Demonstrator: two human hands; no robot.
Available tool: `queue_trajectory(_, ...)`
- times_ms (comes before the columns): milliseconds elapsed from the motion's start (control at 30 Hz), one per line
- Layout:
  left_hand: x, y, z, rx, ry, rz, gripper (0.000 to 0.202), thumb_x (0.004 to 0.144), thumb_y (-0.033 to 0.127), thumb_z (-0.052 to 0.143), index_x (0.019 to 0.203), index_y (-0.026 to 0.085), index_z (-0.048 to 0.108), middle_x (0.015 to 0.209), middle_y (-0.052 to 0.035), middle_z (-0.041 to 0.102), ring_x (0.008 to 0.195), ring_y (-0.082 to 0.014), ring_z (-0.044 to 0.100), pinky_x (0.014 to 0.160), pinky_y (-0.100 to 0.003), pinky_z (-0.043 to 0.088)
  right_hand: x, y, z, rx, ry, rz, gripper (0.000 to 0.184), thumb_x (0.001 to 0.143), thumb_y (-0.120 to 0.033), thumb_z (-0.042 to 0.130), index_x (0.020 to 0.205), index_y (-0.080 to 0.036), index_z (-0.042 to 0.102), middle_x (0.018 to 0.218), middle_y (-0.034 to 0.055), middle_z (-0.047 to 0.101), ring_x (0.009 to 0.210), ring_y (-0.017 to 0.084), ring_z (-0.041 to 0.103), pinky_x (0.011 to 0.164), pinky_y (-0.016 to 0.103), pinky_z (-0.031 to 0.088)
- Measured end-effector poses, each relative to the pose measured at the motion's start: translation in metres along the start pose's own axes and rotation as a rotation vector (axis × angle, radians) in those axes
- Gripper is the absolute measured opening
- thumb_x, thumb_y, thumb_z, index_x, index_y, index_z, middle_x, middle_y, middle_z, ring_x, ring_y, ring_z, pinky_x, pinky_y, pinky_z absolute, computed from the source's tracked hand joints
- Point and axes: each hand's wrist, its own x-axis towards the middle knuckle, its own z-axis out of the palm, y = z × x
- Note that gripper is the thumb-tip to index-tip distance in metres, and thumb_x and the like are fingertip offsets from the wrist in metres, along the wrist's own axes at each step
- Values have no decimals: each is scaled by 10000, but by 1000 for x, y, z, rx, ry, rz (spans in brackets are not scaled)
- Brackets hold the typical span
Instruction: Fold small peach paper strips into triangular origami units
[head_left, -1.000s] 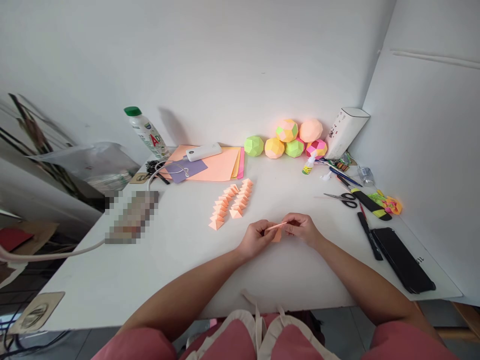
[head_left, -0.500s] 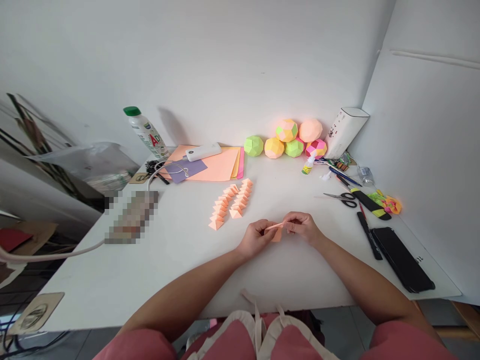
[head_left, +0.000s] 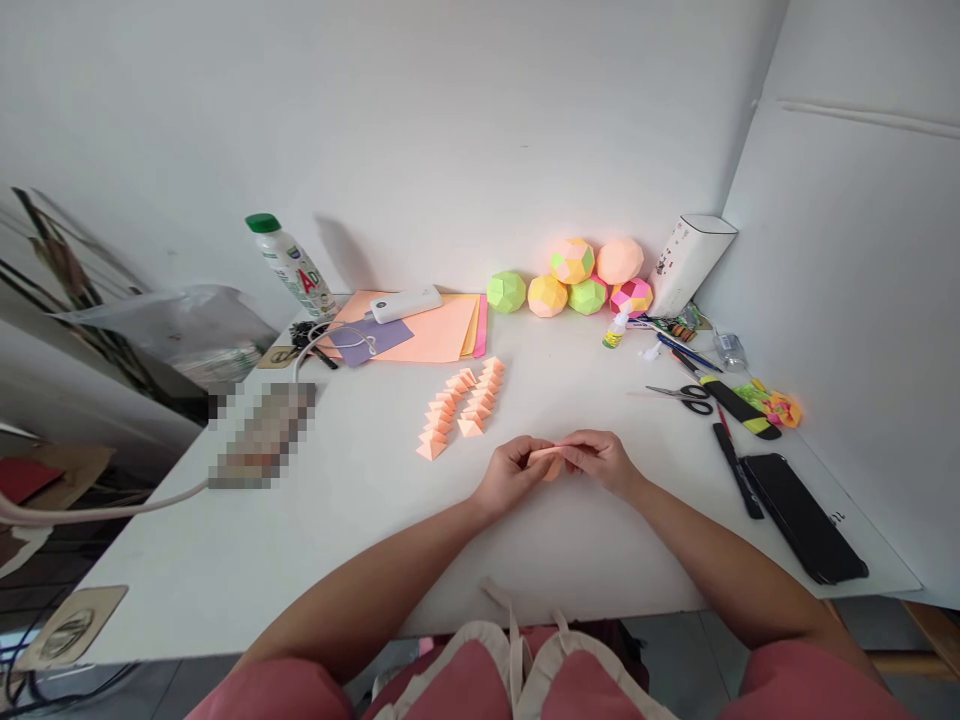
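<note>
Between both hands is a small piece of folded peach paper (head_left: 553,466), held just over the white table. My left hand (head_left: 513,473) pinches its left side, thumb near the front. My right hand (head_left: 600,460) grips the right end with thumb and fingers closed; part of the paper is hidden behind the fingers. Ahead and to the left, two rows of folded peach paper units (head_left: 442,412) lie on the table, each row made of several overlapping pointed pieces.
Several faceted paper balls (head_left: 547,296) sit against the wall. Peach sheets (head_left: 439,335) lie under a white power bank (head_left: 407,304). To the right are scissors (head_left: 694,400), a glue bottle (head_left: 616,330), a utility knife (head_left: 739,405) and a black phone (head_left: 806,518). A green-capped bottle (head_left: 292,265) stands back left.
My right hand has shifted slightly left, nearer my left hand. The peach paper has tilted a little, showing more of its upper face.
</note>
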Motion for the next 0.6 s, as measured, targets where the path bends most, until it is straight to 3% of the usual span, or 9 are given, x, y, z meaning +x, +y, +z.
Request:
queue_trajectory(233, 3, -5, 0, 24, 50, 5, 322, 743, 464, 584, 751, 143, 605, 608, 9, 520, 537, -85, 422, 483, -205, 356, 0, -2, 1, -16, -8, 26, 184, 758, -355, 627, 796, -179, 667, 727, 36, 644, 585, 130, 575, 537, 268, 500)
queue_trajectory(600, 2, -1, 0, -54, 26, 6, 323, 737, 466, 600, 735, 144, 593, 629, -2, 553, 564, -92, 459, 509, -214, 383, 0, 4, 0, -2, -13, 44, 197, 741, -353, 648, 837, -192, 711, 761, 40, 684, 549, 126, 589, 510, 265, 513)
